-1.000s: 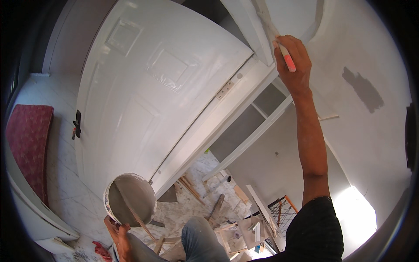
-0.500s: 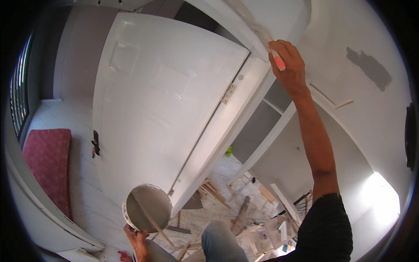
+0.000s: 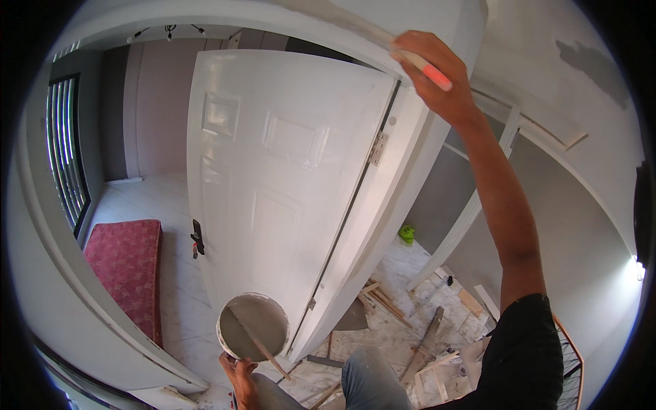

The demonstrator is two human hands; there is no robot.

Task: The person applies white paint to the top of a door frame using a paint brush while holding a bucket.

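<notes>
My right hand (image 3: 437,75) is closed on a brush-like tool (image 3: 429,72) with a wooden, red-ended handle, raised to the top of the white door frame (image 3: 355,20), where a greyish smear runs; its working end is hard to make out. At lower middle, my left hand (image 3: 239,376) grips a round bucket (image 3: 249,311) by its underside and rim. The bucket holds grey paste, with a wooden stick (image 3: 262,342) leaning out. Behind them stands an open white panel door (image 3: 273,184) with hinges and a black handle.
A maroon mattress (image 3: 123,273) lies on tiles beyond the door, near a barred window (image 3: 65,147). Below are scattered boards and wood scraps (image 3: 427,355), a green object (image 3: 406,234) and my jeans-clad knee (image 3: 365,376). A railing (image 3: 570,355) stands at lower right.
My right hand and the tool have moved left and upward along the frame. The view has shifted, so the door and bucket appear further right, and more of the room beyond shows.
</notes>
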